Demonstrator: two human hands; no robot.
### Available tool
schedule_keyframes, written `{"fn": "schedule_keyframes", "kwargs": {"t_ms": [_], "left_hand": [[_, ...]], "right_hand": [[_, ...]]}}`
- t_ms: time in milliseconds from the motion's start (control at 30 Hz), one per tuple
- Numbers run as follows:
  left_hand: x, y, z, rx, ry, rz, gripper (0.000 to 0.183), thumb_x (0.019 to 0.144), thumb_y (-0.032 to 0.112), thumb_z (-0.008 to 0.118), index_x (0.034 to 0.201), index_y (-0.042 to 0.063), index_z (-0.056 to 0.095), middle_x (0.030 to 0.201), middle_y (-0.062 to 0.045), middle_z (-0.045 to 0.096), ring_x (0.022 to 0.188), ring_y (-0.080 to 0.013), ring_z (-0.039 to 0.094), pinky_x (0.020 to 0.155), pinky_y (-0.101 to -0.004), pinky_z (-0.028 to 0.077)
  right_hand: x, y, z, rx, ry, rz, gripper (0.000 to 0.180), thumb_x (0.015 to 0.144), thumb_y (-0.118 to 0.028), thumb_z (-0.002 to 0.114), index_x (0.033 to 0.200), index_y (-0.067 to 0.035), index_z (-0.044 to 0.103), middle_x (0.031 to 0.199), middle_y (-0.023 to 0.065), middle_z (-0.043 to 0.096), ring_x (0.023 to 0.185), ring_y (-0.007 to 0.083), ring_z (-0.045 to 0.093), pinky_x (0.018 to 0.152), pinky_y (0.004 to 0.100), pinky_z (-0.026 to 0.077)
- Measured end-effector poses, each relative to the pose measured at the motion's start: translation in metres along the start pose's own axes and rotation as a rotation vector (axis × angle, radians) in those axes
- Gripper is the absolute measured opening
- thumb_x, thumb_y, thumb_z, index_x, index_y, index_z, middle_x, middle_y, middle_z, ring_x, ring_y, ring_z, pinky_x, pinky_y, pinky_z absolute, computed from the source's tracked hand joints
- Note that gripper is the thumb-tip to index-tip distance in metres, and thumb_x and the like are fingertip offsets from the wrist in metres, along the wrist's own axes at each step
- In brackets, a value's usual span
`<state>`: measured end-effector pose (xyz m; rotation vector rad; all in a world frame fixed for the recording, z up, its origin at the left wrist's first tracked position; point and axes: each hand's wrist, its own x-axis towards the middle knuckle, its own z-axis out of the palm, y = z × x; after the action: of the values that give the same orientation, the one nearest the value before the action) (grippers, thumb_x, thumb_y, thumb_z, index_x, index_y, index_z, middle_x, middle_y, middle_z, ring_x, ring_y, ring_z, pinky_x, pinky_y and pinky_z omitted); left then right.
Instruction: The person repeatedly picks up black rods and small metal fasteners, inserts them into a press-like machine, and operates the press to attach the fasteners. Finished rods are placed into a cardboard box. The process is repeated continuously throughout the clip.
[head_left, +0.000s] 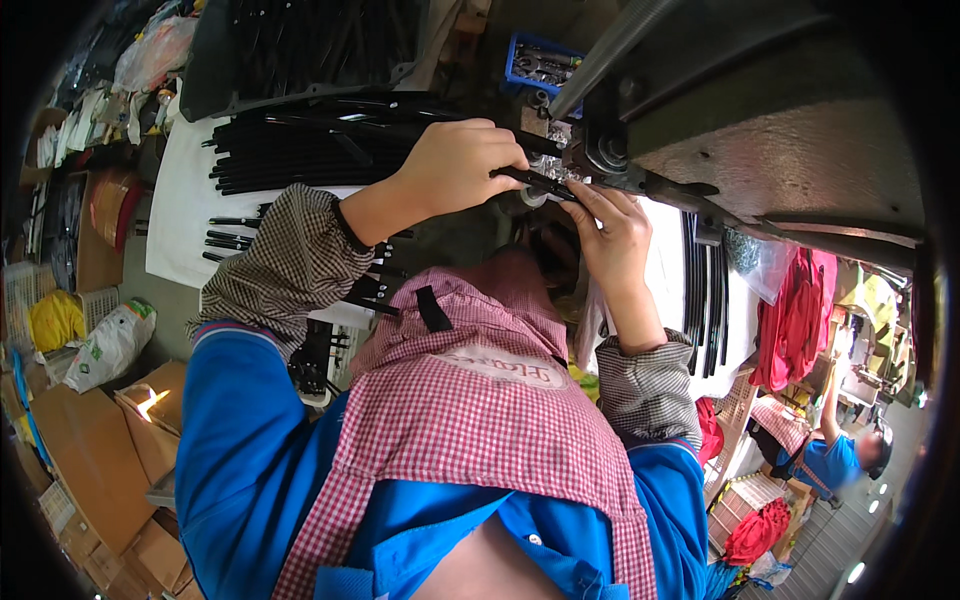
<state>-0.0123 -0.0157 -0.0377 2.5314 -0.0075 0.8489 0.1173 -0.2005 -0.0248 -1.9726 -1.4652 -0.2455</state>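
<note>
My left hand (466, 163) and my right hand (616, 231) hold a slim black part (538, 181) between them, seemingly a short tube or bar. The left fingers pinch its left end, while the right thumb and fingertips grip the other end. It sits at the working point of a heavy metal machine (780, 150), close to a bolted pivot (611, 150). Small shiny metal pieces (555, 169) lie just behind the part. Whether the part touches the machine is hard to tell. Left of my left hand, many black tubes (300, 154) are stacked on a white surface (176, 217).
A blue bin (517, 82) of metal pieces and tools stands behind the machine head. A slanting metal rod (607, 56) crosses above. More black tubes (705, 300) lie at right, near red fabric (799, 315). Another person (821, 461) is farther right. Cardboard boxes (90, 457) fill the lower left.
</note>
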Motion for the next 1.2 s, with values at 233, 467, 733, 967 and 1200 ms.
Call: {"fn": "schedule_keyframes", "kwargs": {"t_ms": [233,467,733,967,1200], "left_hand": [[0.021,-0.002,-0.012,-0.074,-0.289,-0.190,0.028,0.069,0.035,0.073,0.084,0.012,0.066,0.097,-0.004,0.061,0.094,-0.0236,0.056,0.080,-0.0355,0.047],[0.026,-0.106,-0.031,-0.338,-1.265,-0.675,0.050,0.091,0.047,0.051,0.110,0.001,0.059,0.087,-0.008,0.065,0.083,-0.0194,0.062,0.077,-0.0328,0.048],[-0.047,0.002,-0.061,-1.248,-0.871,-1.280,0.025,0.091,0.023,0.058,0.097,-0.001,0.054,0.071,-0.004,0.058,0.053,-0.0117,0.057,0.049,-0.0229,0.050],[-0.047,0.015,-0.060,-1.196,-0.817,-1.257,0.027,0.090,0.025,0.059,0.096,-0.001,0.055,0.070,-0.003,0.058,0.052,-0.0113,0.057,0.048,-0.0226,0.049],[-0.040,0.007,-0.055,-1.216,-0.584,-1.121,0.027,0.090,0.023,0.057,0.100,-0.002,0.057,0.070,-0.003,0.057,0.053,-0.0121,0.057,0.050,-0.0242,0.049]], "right_hand": [[0.002,0.014,0.005,0.090,-0.077,0.097,0.021,0.073,-0.013,0.074,0.093,-0.007,0.072,0.073,0.0111,0.067,0.062,0.0258,0.061,0.060,0.0321,0.048],[-0.001,0.023,0.007,-0.163,-0.046,-0.153,0.028,0.077,-0.008,0.068,0.105,-0.009,0.067,0.091,0.0131,0.064,0.078,0.0300,0.060,0.072,0.0352,0.048],[-0.032,0.057,0.053,0.060,0.204,0.124,0.021,0.081,-0.008,0.062,0.102,-0.007,0.063,0.104,0.0207,0.058,0.095,0.0407,0.054,0.082,0.0451,0.044],[-0.031,0.136,0.126,-0.141,-0.106,0.137,0.032,0.087,-0.021,0.051,0.115,-0.005,0.053,0.105,0.0235,0.059,0.091,0.0435,0.057,0.076,0.0500,0.047],[-0.018,0.125,0.123,-0.223,-0.435,0.301,0.033,0.086,-0.014,0.045,0.118,-0.007,0.050,0.126,0.0225,0.048,0.102,0.0418,0.054,0.082,0.0459,0.047]]}}
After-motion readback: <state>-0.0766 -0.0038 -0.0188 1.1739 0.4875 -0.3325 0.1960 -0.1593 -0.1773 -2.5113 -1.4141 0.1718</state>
